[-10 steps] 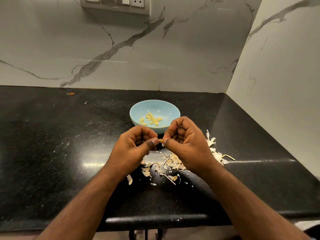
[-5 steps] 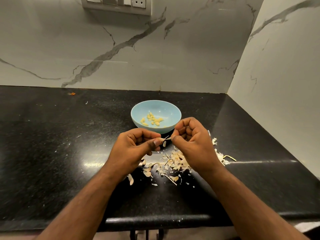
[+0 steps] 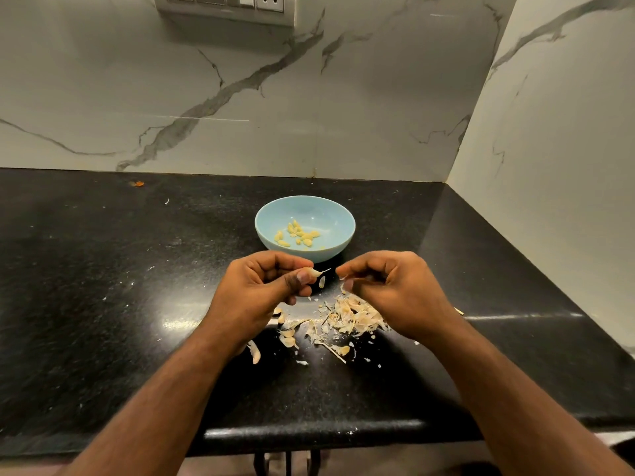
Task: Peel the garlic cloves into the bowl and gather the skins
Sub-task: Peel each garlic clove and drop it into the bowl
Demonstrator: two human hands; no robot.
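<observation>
Nearest the viewer, on the black surface, lies the heap of garlic skins, loose flakes scattered on its near side. Just above the heap's left edge the left hand has its grip curled, thumb and forefinger pinching a garlic clove with a strip of skin sticking out. Above the heap's right side the right hand has its fingers curled, the tips pinching a small piece of skin. Beyond the heap stands the blue bowl, holding peeled cloves.
</observation>
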